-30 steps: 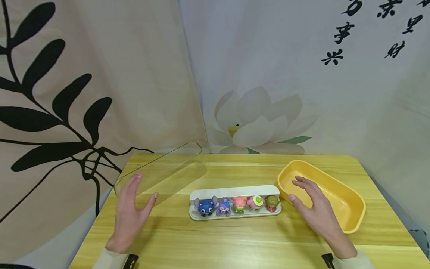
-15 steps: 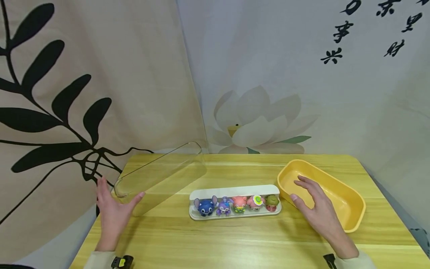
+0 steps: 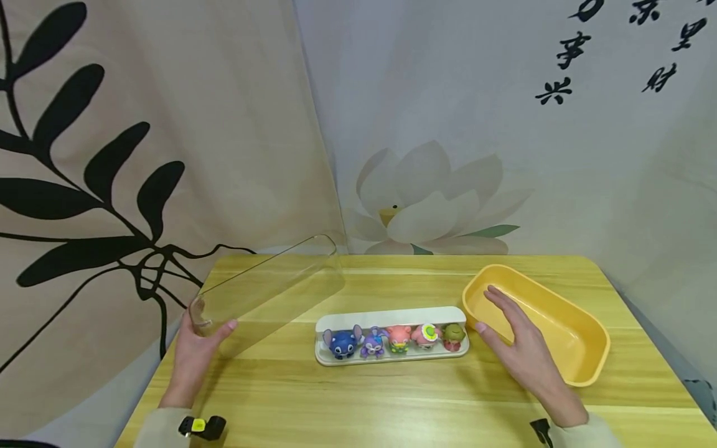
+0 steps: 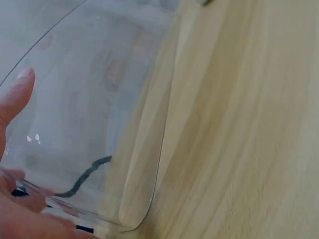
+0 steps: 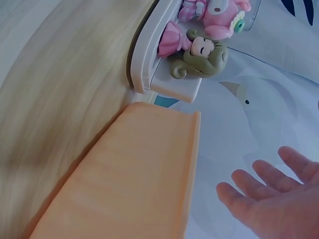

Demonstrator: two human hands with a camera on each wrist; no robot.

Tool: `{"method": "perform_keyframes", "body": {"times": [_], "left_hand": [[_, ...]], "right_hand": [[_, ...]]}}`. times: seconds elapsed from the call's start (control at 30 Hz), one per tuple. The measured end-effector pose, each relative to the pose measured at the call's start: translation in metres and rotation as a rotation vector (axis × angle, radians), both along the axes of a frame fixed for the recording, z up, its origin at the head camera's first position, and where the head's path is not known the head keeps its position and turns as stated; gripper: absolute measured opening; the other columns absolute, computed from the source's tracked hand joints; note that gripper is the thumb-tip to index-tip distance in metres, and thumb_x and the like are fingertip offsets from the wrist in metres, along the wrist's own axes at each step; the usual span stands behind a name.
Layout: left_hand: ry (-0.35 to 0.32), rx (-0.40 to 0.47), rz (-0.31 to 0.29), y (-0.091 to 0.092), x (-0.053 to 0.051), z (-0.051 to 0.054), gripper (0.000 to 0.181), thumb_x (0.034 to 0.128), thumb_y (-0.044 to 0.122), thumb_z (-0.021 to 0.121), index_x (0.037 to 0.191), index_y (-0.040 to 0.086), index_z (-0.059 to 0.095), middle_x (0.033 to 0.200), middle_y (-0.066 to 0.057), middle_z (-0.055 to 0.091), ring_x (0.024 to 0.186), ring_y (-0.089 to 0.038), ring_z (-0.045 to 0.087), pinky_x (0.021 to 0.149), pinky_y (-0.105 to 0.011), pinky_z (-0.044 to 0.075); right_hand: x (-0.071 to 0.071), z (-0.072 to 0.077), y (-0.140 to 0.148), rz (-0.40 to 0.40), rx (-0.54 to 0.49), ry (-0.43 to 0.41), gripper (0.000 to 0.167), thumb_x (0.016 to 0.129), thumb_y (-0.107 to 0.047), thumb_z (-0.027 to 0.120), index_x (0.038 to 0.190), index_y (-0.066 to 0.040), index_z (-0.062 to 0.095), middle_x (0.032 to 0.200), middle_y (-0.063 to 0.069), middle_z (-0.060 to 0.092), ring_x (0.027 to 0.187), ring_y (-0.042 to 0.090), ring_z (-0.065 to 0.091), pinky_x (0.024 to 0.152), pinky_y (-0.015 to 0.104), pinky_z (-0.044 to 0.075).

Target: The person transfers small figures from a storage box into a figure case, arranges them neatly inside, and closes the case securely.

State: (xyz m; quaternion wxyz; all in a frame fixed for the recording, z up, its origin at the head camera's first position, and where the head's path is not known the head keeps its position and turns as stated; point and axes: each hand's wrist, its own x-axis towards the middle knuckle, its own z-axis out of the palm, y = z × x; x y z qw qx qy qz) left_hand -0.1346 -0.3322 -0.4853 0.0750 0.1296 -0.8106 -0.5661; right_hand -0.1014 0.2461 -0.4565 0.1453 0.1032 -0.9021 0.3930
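Observation:
A clear plastic cover [image 3: 274,289] rests at the table's left back. My left hand [image 3: 193,354] is at its near end, thumb in front and fingers round the end edge, partly hidden. In the left wrist view the fingers [image 4: 22,211] bend along the cover's rim. My right hand [image 3: 526,354] hovers over the near left side of a yellow tray [image 3: 596,348], fingers spread and holding nothing. Between the hands lies a long white case [image 3: 392,318] with several small figurines in a row, a blue one [image 3: 343,343] at the left and an olive-haired one [image 3: 454,336] at the right.
The light wooden table [image 3: 358,404] has a rounded back right corner. Behind it hang printed cloths, one with a dark plant [image 3: 84,252] and one with a pale lotus [image 3: 437,205]. The tray's left end stands close to the case's right end.
My left hand first swings left past the cover's end, then closes in against it. The right hand shifts slightly left. Cover, case and tray stay in place.

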Motion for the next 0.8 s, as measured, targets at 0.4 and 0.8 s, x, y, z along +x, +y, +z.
{"method": "perform_keyframes", "body": {"times": [0.4, 0.8], "left_hand": [[0.045, 0.011, 0.014, 0.004, -0.002, -0.002, 0.089, 0.0933, 0.019, 0.080, 0.162, 0.014, 0.025, 0.157, -0.009, 0.041, 0.130, -0.017, 0.042, 0.088, -0.010, 0.041], [0.174, 0.052, -0.033, 0.037, -0.007, 0.033, 0.084, 0.0903, 0.011, 0.082, 0.158, 0.024, 0.033, 0.155, 0.003, 0.046, 0.142, -0.016, 0.042, 0.095, -0.021, 0.031]], "right_hand": [[0.000, 0.000, -0.004, 0.007, -0.011, -0.004, 0.058, 0.101, -0.025, 0.068, 0.153, -0.013, 0.048, 0.162, 0.013, 0.042, 0.143, 0.048, 0.039, 0.105, 0.073, 0.038], [0.001, 0.000, -0.009, 0.006, -0.020, -0.015, 0.058, 0.101, -0.026, 0.068, 0.154, -0.013, 0.048, 0.162, 0.014, 0.041, 0.144, 0.047, 0.040, 0.105, 0.073, 0.038]]}}
